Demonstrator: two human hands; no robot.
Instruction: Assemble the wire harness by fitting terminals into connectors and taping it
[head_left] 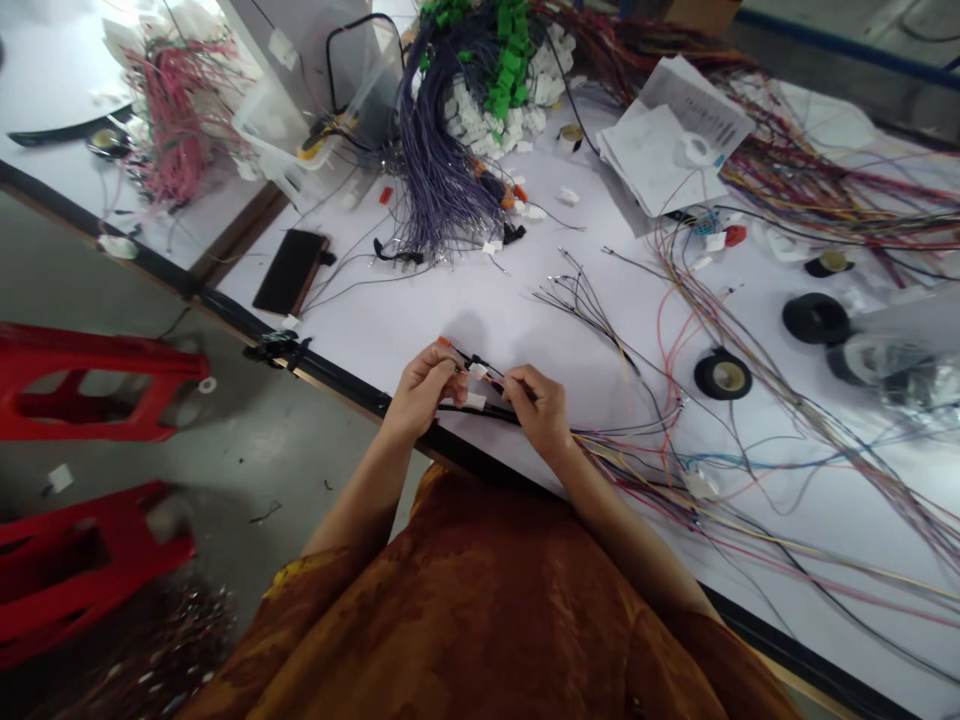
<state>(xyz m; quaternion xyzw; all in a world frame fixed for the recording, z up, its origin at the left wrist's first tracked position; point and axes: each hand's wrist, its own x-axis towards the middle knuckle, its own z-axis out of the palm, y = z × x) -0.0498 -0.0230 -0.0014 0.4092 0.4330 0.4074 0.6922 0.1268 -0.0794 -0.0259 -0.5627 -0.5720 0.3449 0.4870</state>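
Note:
Near the table's front edge, my left hand [427,388] pinches the end of a thin wire, beside an orange connector [445,342]. My right hand [537,402] is closed, thumb against fingers, on the wires of the same wire harness [615,455]. Between the two hands sits a small white connector [478,371], with a second white connector [474,401] just below it. From under my right hand the harness of pink, yellow, black and blue wires runs off to the right. The exact wire ends in my fingertips are too small to make out.
Rolls of black tape [722,374] lie to the right. Behind are a purple wire bundle [439,150], papers [667,140] and a clear plastic bin [274,130]. A dark phone-like object [291,272] lies left. Red stools [90,385] stand on the floor.

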